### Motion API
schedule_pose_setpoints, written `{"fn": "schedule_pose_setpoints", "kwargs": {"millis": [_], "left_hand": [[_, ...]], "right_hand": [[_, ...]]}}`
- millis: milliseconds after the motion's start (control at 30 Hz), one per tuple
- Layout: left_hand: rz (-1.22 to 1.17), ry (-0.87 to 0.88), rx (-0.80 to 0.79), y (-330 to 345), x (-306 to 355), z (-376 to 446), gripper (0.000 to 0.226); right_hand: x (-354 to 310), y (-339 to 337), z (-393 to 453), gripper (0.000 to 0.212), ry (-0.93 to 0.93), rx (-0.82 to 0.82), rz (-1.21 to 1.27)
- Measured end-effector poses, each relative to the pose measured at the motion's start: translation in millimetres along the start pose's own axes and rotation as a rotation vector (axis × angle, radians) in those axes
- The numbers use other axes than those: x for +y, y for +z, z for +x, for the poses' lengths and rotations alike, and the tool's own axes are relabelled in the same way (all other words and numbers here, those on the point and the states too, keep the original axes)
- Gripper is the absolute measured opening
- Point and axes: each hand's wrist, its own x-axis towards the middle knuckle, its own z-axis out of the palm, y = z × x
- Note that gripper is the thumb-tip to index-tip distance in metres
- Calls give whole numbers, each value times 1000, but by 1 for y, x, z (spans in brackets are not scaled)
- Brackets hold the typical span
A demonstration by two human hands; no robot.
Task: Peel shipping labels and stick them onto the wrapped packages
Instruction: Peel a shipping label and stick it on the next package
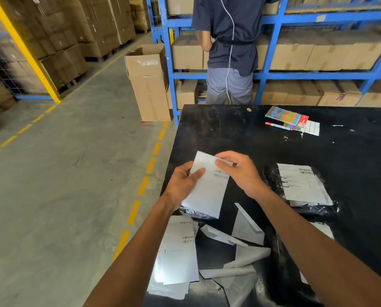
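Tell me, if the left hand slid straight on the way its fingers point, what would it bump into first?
Probably the right hand. The left hand points up and rightward across the label both hands hold, and the right hand's fingers pinch that label's top corner. Depth is unclear.

The table (317, 151) is black; at twelve o'clock stands blue shelving (271, 75) with brown boxes (291, 55). White barcoded label (209, 187); rainbow-striped sticker sheet (283, 115) at one o'clock.
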Motion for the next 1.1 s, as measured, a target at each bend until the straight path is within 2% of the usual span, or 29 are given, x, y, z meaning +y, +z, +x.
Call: {"fn": "schedule_pose_setpoints", "kwargs": {"millis": [100, 167, 233, 333, 400, 567, 700, 767, 900, 1100], "left_hand": [[-108, 20, 147, 2, 3, 3, 19], [-175, 23, 210, 4, 6, 3, 20], [-286, -12, 164, 3, 10, 3, 24], [-424, -151, -7, 0, 16, 1, 36], [-374, -183, -43, -1, 18, 1, 39], [-457, -107, 137, -3, 27, 8, 27], [-511, -35, 203, -2, 29, 13, 31], [-454, -25, 163, -1, 30, 12, 30], [-291, -53, -27, 1, 30, 5, 27], [-332, -66, 7, 2, 31, 1, 29]], "right_hand": [[-5, 4, -1, 34, 109, -97, 287], [-5, 6, 0, 38, 106, -178, 254], [-6, 7, 4, 37, 67, -144, 172], [-14, 5, 11, 34, 38, -36, 183], [-20, 3, 15, 30, 8, -40, 161], [-22, -4, 13, 21, 41, -19, 109], [-18, -6, 9, 20, 39, -118, 75], [-19, -5, 9, 22, 15, -105, 89], [-24, -3, 12, 22, -60, 3, 152], [-26, 0, 15, 23, -71, 62, 222]]}}
